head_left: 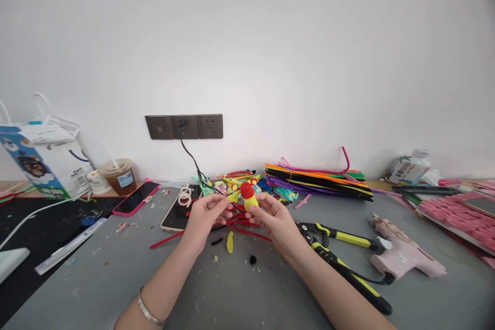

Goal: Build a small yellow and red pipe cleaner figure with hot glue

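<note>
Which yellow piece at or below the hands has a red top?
The rounded one in the right hand; the piece in the left hand and the loose one show no red.

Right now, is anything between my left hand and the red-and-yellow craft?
Only the small yellow piece at your left hand, just beside the craft in your right hand; nothing else visible stands between them.

Figure was between left hand and right hand; pliers, glue gun lay right; apparently a bag stood far left.
</note>
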`<state>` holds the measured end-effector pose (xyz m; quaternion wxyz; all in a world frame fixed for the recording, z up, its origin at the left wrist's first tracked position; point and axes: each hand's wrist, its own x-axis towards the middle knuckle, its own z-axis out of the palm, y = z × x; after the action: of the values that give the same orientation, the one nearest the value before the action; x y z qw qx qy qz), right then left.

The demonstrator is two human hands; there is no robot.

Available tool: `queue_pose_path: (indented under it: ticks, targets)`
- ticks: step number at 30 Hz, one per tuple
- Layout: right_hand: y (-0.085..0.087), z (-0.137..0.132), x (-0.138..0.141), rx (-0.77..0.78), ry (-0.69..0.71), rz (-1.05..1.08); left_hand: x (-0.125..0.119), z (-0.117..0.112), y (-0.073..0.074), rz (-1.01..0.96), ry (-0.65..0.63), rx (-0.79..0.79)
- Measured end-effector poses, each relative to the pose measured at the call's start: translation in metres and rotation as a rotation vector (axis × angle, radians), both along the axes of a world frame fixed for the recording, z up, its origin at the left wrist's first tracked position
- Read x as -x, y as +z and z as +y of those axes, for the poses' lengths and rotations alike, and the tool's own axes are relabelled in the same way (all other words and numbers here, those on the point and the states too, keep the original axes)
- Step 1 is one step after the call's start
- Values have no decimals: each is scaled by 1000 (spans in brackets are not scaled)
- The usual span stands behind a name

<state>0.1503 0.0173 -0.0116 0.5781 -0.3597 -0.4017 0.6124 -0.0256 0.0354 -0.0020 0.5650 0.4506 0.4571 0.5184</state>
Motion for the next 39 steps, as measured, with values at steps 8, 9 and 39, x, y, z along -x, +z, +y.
queue_pose_path:
  ticks: [8,9,39]
  targets:
    - [-1,1,-1,-31,-36,-68,3,2,-1,123,7,-23]
    - [-1,1,-1,-34,-38,-72,3,2,-1,128,8,-24]
    - [0,2,-2,-36,-23,-20,2,0,4,84,-23,4]
